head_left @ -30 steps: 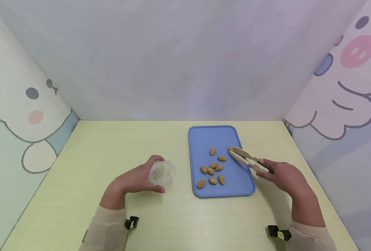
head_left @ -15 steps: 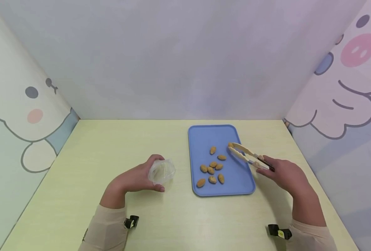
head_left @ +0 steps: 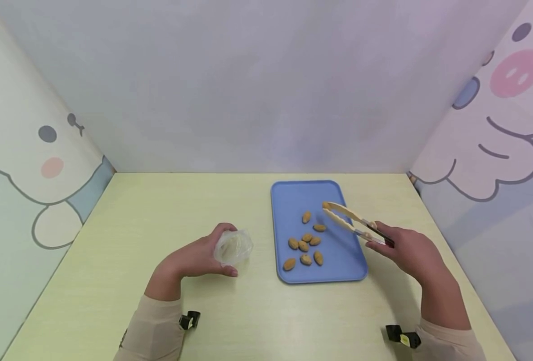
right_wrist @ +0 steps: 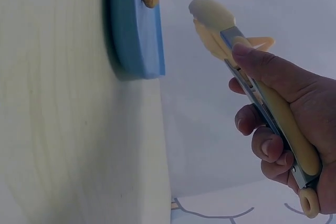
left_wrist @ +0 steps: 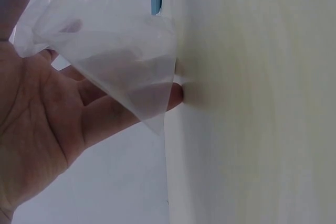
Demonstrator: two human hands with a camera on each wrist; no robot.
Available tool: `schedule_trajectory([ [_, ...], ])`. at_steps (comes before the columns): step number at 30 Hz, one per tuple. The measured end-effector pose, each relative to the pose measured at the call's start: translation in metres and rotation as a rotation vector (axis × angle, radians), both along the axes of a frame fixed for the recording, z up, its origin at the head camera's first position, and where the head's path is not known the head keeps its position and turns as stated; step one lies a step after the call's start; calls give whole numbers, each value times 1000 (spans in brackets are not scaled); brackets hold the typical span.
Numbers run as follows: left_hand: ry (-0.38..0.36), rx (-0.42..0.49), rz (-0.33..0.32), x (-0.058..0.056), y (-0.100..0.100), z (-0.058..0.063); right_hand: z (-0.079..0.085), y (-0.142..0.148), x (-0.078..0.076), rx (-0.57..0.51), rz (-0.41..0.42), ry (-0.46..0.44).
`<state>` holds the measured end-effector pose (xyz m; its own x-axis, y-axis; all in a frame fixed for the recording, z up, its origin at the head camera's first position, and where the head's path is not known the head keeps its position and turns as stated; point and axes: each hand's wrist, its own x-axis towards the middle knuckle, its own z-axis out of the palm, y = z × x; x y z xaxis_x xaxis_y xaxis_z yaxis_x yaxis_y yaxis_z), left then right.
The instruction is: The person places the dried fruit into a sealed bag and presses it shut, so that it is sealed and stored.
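Observation:
My left hand curves its thumb and fingers round a clear plastic bag, left of the tray. In the left wrist view the thin bag hangs across the long, spread fingers. The right hand grips cream-tipped tongs, reaching in over the tray's right side. At the tongs' tips is one brown, oval nut, above the tray. In the right wrist view the thumb presses on the upper arm of the tongs, and the nut is hidden behind the tips.
A blue rectangular tray lies on the pale wooden table, with several brown nuts in its lower left part. Behind the table stands a plain pale wall. Side panels carry cartoon animal drawings.
The tongs have risen off the tray, with the nut at their tips, and shifted slightly up and left in the head view. My left hand and the bag stay put.

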<state>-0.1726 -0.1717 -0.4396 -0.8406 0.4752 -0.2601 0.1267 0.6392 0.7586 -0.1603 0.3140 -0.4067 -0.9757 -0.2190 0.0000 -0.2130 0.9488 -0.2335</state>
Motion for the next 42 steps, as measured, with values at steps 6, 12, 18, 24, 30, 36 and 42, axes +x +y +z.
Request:
schedule_trajectory([
  [6,-5,-4,-4,1,0,1,5,-5,4,-12,15,45],
  [12,-4,-8,1,3,1,0,8,-12,9,-10,42,106],
  [18,12,-12,-3,2,0,-2,10,-18,12,8,62,156],
  [24,13,-2,-6,2,1,-2,11,-25,15,8,83,191],
  [30,9,-3,-2,3,2,-2,15,-33,18,8,102,188],
  [36,17,-6,-5,3,3,-1,17,-40,22,19,135,210],
  [42,28,-15,-11,4,4,0,17,-47,25,1,168,255],
])
